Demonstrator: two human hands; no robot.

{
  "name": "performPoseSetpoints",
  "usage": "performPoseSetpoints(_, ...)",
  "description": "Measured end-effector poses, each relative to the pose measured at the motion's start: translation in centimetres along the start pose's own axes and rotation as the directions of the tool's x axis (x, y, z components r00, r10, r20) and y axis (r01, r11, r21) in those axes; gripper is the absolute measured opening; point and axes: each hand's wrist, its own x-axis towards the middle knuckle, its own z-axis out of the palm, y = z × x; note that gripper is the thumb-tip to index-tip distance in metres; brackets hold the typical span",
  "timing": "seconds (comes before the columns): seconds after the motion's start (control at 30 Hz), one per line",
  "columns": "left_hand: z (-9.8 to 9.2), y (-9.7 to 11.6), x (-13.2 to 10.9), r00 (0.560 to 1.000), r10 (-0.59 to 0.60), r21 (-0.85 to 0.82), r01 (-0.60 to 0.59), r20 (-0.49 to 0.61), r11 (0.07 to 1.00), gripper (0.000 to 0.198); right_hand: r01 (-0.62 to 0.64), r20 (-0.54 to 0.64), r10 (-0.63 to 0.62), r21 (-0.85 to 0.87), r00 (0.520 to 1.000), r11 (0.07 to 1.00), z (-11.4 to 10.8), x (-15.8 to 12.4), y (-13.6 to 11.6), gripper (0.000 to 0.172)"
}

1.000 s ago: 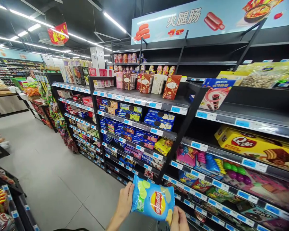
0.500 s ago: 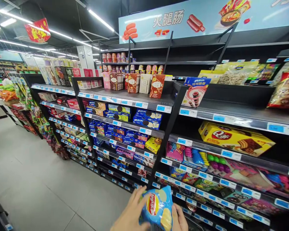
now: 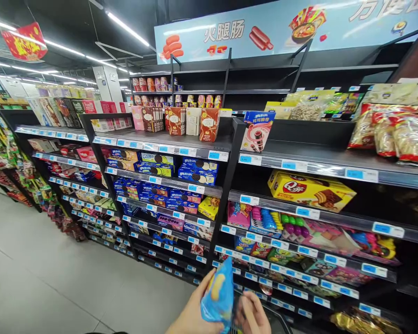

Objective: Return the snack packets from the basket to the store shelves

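Note:
My left hand (image 3: 198, 308) grips a blue bag of potato chips (image 3: 218, 294) at the lower middle of the head view. The bag stands tilted, with its side and a picture of yellow chips toward me. Just right of it is my right hand (image 3: 253, 313), slightly blurred, its fingers loosely bent and apart, with nothing visible in them. A narrow gap separates this hand from the bag. Beneath the hands, a dark basket or cart edge (image 3: 282, 321) shows in part.
Store shelves run across the view. They hold blue cookie boxes (image 3: 197, 171), a yellow cake box (image 3: 310, 191), upright brown boxes (image 3: 209, 124) and red-and-clear snack bags (image 3: 413, 137). A blue-and-white wafer-roll box (image 3: 257, 132) stands near a shelf post. Grey floor (image 3: 38, 273) extends at left.
The chip bag has turned from its front to its side. My right hand has come off the bag's right edge. The view has swung to the right.

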Motion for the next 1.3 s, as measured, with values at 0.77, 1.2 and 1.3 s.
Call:
performPoseSetpoints(0.77,-0.2,5.7,2.8,0.782,-0.178,-0.42,-0.116,-0.597,0.9,0.062,-0.116,0.403,0.191,-0.203,0.895,0.972,1.4,-4.5,-0.6,0.068)
performPoseSetpoints(1.2,-0.2,5.9,1.8,0.798,-0.258,-0.447,-0.016,-0.545,0.894,0.069,-0.119,0.401,0.219,-0.26,0.89,0.958,1.7,-4.8,-0.4,0.068)
performPoseSetpoints(1.3,-0.3,5.9,1.8,0.793,-0.26,-0.451,-0.021,-0.551,0.892,0.068,-0.114,0.397,0.215,-0.263,0.892,0.958,1.8,-4.8,-0.2,0.068)
